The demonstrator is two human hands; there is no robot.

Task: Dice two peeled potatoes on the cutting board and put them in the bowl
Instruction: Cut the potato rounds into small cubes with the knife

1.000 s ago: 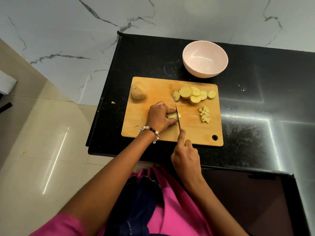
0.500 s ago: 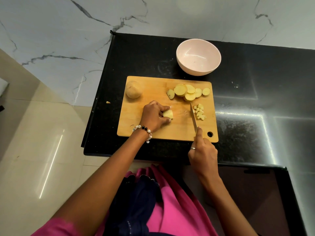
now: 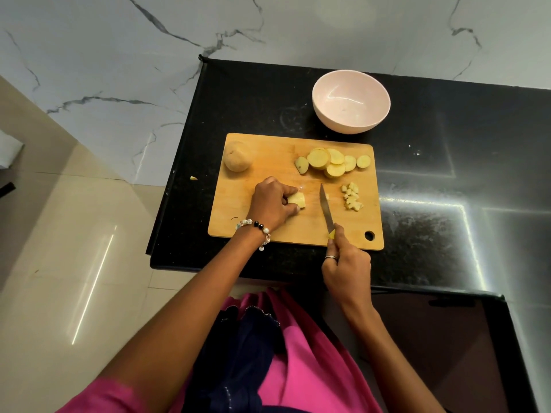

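Note:
A wooden cutting board (image 3: 262, 231) lies on the black counter. My left hand (image 3: 272, 202) pinches a small stack of potato strips (image 3: 297, 200) at the board's middle. My right hand (image 3: 347, 263) grips a yellow-handled knife (image 3: 326, 210), its blade on the board just right of the strips, with a tiny cut bit beside it. A whole peeled potato (image 3: 237, 156) sits at the board's far left corner. Round potato slices (image 3: 331, 162) lie at the far right, and a small heap of dice (image 3: 351, 196) lies below them. The pink bowl (image 3: 351, 101) stands behind the board and holds nothing.
A stray potato bit (image 3: 193, 178) lies on the counter's left edge. The black counter (image 3: 447, 174) extends to the right; its left edge drops to a beige tiled floor (image 3: 74, 248). A marble wall (image 3: 149, 55) rises behind.
My right hand swept the knife right toward the dice heap, then drew it back left, nearer the strips. My left hand kept its pinch on the strips.

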